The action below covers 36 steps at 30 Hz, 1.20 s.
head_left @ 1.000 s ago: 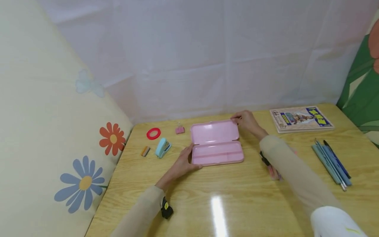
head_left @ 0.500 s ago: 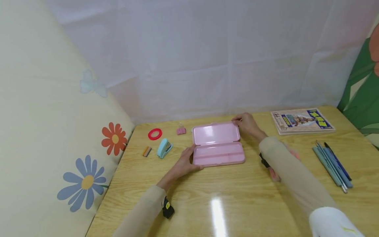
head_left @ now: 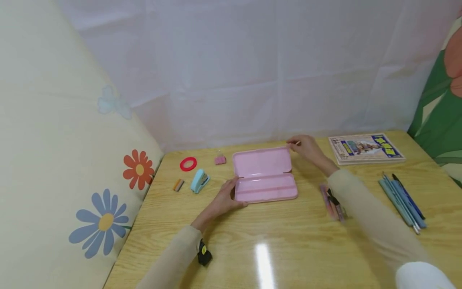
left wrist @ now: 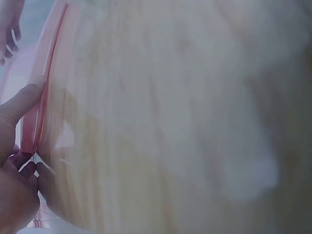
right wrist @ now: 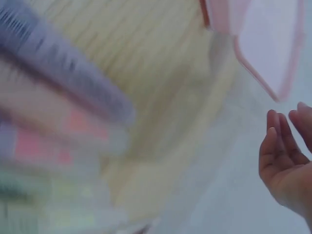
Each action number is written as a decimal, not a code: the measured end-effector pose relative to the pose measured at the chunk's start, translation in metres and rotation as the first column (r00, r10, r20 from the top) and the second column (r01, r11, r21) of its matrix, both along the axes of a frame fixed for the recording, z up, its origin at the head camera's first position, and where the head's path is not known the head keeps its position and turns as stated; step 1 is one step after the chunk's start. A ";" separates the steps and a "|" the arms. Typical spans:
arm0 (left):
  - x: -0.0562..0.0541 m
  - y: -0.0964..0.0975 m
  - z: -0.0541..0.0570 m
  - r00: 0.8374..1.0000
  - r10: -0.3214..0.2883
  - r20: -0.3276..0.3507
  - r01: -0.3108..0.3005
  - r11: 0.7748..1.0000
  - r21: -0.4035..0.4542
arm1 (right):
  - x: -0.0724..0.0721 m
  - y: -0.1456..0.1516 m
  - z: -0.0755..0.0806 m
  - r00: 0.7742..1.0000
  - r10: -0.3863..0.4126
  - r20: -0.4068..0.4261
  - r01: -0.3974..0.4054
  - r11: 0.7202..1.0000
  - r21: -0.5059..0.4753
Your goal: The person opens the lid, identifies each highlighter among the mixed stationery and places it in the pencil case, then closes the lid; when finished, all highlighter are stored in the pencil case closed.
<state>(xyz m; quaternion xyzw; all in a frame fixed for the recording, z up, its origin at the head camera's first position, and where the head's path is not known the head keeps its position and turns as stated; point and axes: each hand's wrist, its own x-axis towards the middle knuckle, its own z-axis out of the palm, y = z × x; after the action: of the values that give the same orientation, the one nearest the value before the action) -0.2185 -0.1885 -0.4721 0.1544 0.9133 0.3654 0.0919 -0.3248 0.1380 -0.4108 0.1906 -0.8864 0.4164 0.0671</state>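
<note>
An opened pink pencil case lies on the wooden table, its lid tipped back toward the wall. My left hand grips the case's left end. In the left wrist view the left thumb presses along the case's edge, with the other fingers curled at the corner. At the lid's upper right corner is my right hand, fingers loosely bent. The right wrist view shows the right hand just apart from that corner, holding nothing.
A red tape ring, pink binder clip, light-blue stapler and small eraser-like block lie left. Pinkish markers lie by the right forearm. Blue pens and books are farther right. A wall stands behind.
My right hand has let go of the lid's corner and shifted slightly right. The right forearm has moved right, uncovering more of the markers. My left hand stays on the case.
</note>
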 end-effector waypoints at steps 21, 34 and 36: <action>-0.003 -0.005 -0.003 1.000 -0.004 0.001 0.004 0.999 0.032 | 0.083 0.107 0.023 0.985 -0.135 0.111 0.090 0.936 0.342; -0.005 -0.003 -0.006 1.000 -0.008 -0.007 0.008 0.999 0.039 | 0.134 0.138 -0.010 0.959 -0.218 0.182 0.103 0.866 0.490; -0.004 -0.002 -0.006 1.000 -0.012 -0.006 0.012 0.999 0.037 | 0.139 0.138 -0.013 0.959 -0.222 0.179 0.109 0.866 0.488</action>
<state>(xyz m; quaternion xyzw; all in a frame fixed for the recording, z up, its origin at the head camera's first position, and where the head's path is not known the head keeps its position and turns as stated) -0.2227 -0.1907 -0.4783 0.1626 0.9057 0.3814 0.0884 -0.1862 0.2758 -0.4235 0.0747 -0.9759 0.1991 -0.0482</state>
